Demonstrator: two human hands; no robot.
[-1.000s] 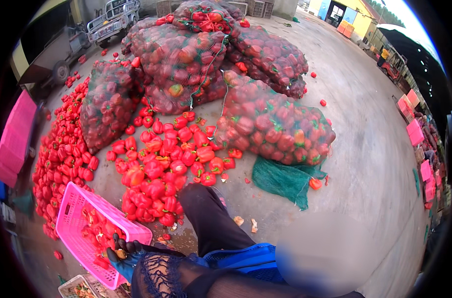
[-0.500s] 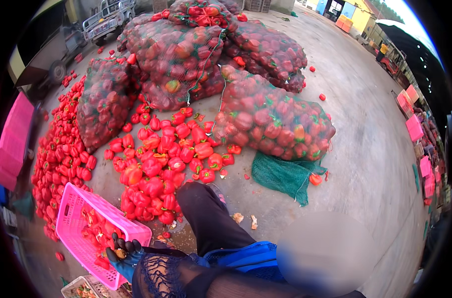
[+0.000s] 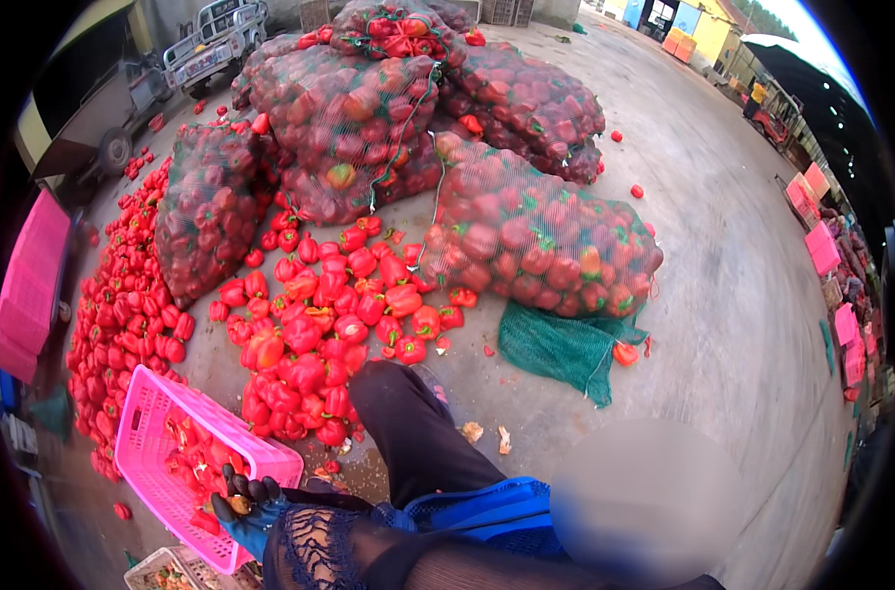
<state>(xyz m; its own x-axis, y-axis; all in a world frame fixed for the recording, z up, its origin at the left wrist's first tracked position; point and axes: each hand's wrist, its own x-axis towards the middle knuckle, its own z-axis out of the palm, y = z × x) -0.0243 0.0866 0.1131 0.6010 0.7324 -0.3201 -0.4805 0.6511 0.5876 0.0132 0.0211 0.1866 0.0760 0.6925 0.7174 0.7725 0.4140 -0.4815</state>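
My left hand (image 3: 247, 513), in a blue glove with black fingers, is at the near right corner of a pink plastic crate (image 3: 282, 464). Its fingers are curled closed around a small orange-brown bit that I cannot make out. Inside the crate lie cut red bell pepper pieces (image 3: 200, 454), close beside the hand. A dark lace-trimmed sleeve (image 3: 315, 546) covers that arm. My right hand does not show; a round grey blur hides part of the lower right. Beyond my bent knee is a heap of whole red bell peppers (image 3: 315, 324) on the concrete.
Full mesh sacks of peppers (image 3: 349, 118) are piled behind the heap, with another sack (image 3: 541, 231) lying on the right. A green mesh sack (image 3: 556, 354) lies flat. More loose peppers (image 3: 123, 315), stacked pink crates (image 3: 36, 275) and a small truck (image 3: 214, 41) are left. Another crate (image 3: 157, 570) stands nearest.
The whole view has shifted very slightly. My left hand stays curled at the crate's corner, and the peppers and sacks lie as before.
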